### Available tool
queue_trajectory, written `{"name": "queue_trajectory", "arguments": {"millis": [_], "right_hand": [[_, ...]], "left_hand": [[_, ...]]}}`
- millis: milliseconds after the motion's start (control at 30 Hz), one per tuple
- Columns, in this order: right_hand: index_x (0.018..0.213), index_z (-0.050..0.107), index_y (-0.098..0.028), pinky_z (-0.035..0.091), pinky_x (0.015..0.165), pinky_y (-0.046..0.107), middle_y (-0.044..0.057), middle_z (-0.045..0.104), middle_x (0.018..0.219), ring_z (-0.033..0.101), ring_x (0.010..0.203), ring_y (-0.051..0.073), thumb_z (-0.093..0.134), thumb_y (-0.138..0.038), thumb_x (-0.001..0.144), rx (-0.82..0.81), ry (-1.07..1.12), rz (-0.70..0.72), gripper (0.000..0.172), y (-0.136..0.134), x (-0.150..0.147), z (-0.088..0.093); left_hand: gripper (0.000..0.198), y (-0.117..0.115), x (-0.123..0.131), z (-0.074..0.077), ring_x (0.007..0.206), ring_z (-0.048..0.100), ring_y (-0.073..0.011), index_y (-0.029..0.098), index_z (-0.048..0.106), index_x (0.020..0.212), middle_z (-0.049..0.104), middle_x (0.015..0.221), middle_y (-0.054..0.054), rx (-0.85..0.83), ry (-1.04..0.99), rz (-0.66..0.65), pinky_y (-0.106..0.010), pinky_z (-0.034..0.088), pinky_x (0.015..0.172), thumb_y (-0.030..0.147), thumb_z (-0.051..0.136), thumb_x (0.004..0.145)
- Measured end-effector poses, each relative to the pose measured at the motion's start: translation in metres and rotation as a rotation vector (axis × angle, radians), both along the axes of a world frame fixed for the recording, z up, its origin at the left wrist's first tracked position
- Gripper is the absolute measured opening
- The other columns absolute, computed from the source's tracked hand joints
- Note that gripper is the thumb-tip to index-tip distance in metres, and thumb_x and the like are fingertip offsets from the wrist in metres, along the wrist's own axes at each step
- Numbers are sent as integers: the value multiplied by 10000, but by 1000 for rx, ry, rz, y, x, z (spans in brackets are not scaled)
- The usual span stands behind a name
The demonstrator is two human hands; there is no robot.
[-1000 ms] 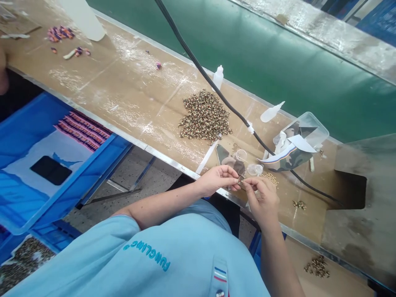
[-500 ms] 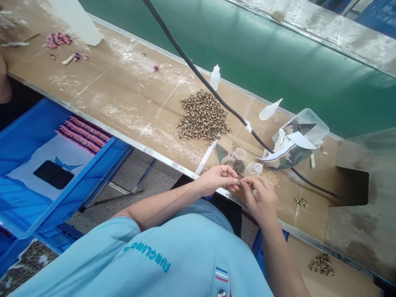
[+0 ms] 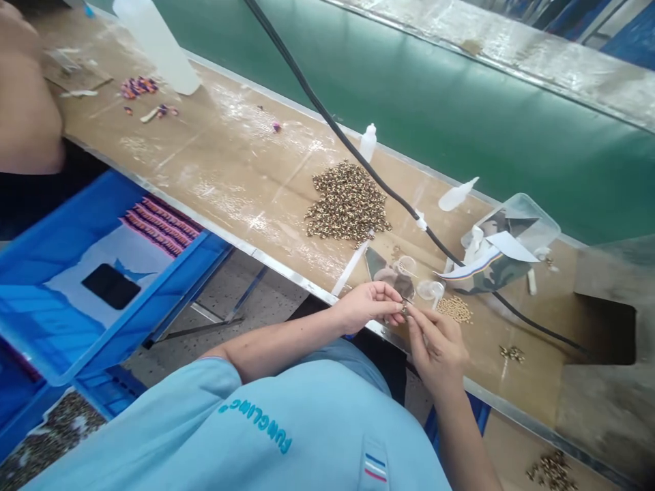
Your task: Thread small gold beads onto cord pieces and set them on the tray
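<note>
My left hand (image 3: 369, 307) and my right hand (image 3: 437, 351) meet over the bench's front edge, their fingertips pinched around a small metal piece (image 3: 405, 311). Its exact form is too small to tell. Just beyond my fingers lie a clear round dish (image 3: 428, 290) and a small heap of tan beads (image 3: 454, 309). A larger pile of brown-and-gold patterned beads (image 3: 348, 202) sits farther back on the wooden bench (image 3: 230, 164).
A black cable (image 3: 383, 183) crosses the bench beside white squeeze bottles (image 3: 367, 143). Camouflage fabric fills a clear plastic box (image 3: 512, 225). A co-worker's arm (image 3: 25, 102) is at upper left. A blue crate (image 3: 102, 286) stands below the bench; a green belt (image 3: 409, 88) runs behind.
My hands stay pinched on the small piece. The whole scene has shifted slightly in view, and the co-worker's arm now shows larger at upper left.
</note>
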State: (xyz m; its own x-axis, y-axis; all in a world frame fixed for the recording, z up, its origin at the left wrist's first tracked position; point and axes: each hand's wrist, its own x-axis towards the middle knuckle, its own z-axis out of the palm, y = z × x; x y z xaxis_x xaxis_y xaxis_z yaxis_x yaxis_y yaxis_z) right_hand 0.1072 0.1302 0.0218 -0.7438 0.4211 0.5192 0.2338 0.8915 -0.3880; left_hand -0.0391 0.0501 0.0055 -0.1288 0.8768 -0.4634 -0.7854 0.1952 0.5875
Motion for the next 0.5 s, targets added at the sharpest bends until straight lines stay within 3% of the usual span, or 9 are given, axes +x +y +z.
{"name": "queue_trajectory", "arguments": {"millis": [133,233,400,500], "right_hand": [[1156,618,-242,470,704,300,45,658,877,608,773,145,564,-127,842,20,5,54,339,-2,1,-1],[1115,633,-234,478,728,310,51,654,900,612,804,152,574,-157,843,-10,-15,27,289,-2,3,-1],[902,646,-187,483,601,262,43,628,838,575,683,123,606,-236,836,-255,46,-128,92,-11,0,0],[817,634,-187,466,555,241,17,608,760,543,620,103,611,-247,836,-320,84,-153,67,-18,-4,0]], "left_hand": [[497,0,1,0,539,613,-89,115,547,764,652,581,-11,10,27,-5,-201,482,565,409,847,500],[473,-2,2,1,552,601,-80,119,548,763,641,587,-2,39,73,0,-184,467,552,415,833,529],[419,-6,5,3,576,575,-64,130,553,775,605,620,22,106,170,37,-188,470,586,421,798,599],[383,-8,7,0,585,569,-60,130,559,762,590,651,25,146,232,31,-193,471,606,408,786,627]]}}
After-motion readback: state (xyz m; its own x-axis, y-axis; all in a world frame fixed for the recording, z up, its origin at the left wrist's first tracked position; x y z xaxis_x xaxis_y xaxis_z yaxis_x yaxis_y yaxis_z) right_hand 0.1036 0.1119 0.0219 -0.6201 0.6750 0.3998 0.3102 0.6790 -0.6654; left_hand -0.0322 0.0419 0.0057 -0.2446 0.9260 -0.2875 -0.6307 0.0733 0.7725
